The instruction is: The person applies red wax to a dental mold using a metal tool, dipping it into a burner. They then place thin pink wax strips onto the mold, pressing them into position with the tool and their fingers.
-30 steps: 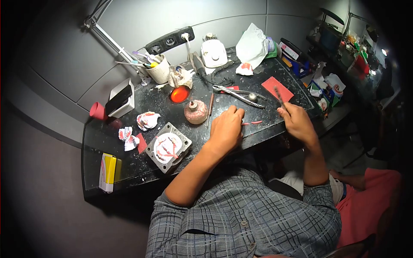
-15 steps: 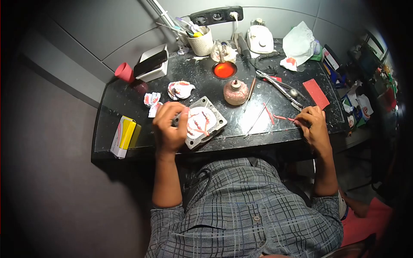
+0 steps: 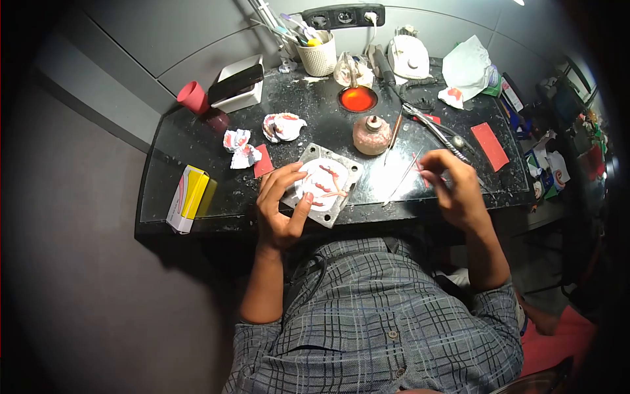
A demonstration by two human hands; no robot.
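My left hand [image 3: 282, 207] rests at the left side of a metal flask [image 3: 346, 164] filled with white plaster, its fingers apart, with fingertips at the plaster. Pink wax pieces [image 3: 323, 186] lie on the plaster. My right hand [image 3: 453, 187] is raised over the right part of the bench, thumb and forefinger pinched around a thin pink wax strip [image 3: 419, 165]. Beside it a thin metal tool [image 3: 401, 178] lies on the bench. A round burner [image 3: 372, 136] stands behind, between the hands.
A pan of red wax [image 3: 357, 99], tongs [image 3: 436, 128], a red wax sheet [image 3: 489, 146] and plaster models [image 3: 283, 127] lie farther back. A yellow and white box [image 3: 189, 199] is at the left, a brush cup [image 3: 317, 58] at the rear.
My right hand has lifted off the bench and moved left with a pink strip. My left hand has come down to the flask and spread its fingers. The view has shifted slightly.
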